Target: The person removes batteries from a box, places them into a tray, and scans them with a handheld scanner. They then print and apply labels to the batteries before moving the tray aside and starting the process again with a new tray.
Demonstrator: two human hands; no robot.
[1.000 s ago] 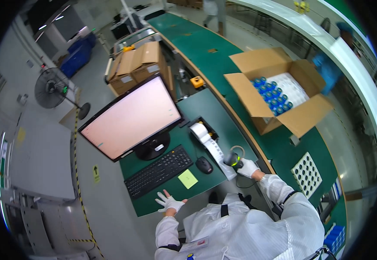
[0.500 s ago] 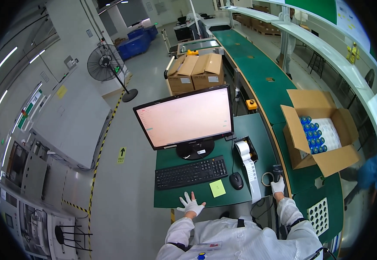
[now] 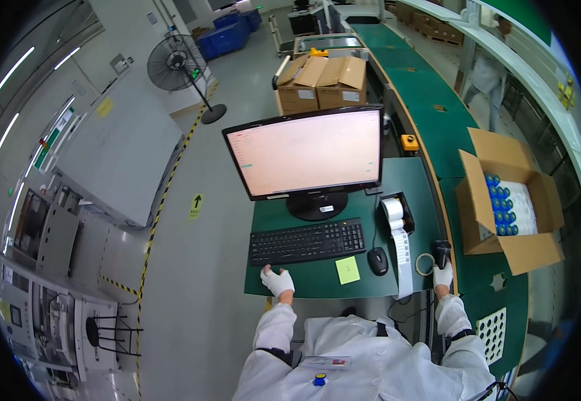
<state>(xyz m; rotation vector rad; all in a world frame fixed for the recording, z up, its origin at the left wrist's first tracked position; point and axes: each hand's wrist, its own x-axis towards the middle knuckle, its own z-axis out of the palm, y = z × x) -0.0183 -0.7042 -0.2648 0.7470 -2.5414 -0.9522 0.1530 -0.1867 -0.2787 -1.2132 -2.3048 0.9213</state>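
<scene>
My left hand [image 3: 278, 282], in a white glove with bare fingertips, rests at the desk's front left, just below the black keyboard [image 3: 307, 242]. Its thumb and forefinger stand apart, the other fingers are partly hidden, and nothing shows in its grasp. At the desk's right edge my right hand [image 3: 443, 275], gloved too, is closed round the handle of a black handheld barcode scanner [image 3: 442, 251]. Beside the scanner lies a tape ring [image 3: 425, 264]. A label roll [image 3: 393, 209] trails a long strip of printed labels [image 3: 403, 264] over the front edge.
A monitor [image 3: 307, 154] stands behind the keyboard. A mouse [image 3: 378, 261] and a yellow-green sticky note [image 3: 347, 270] lie nearby. On the green bench to the right sit an open carton [image 3: 472, 208] of blue-capped bottles and a white holed plate [image 3: 491, 336]. A person [image 3: 487, 77] walks beyond.
My left hand has gone from spread fingers to a more curled pose, nearer the keyboard's left end. My right hand stays on the scanner. The view has shifted, and a person appears beyond the bench.
</scene>
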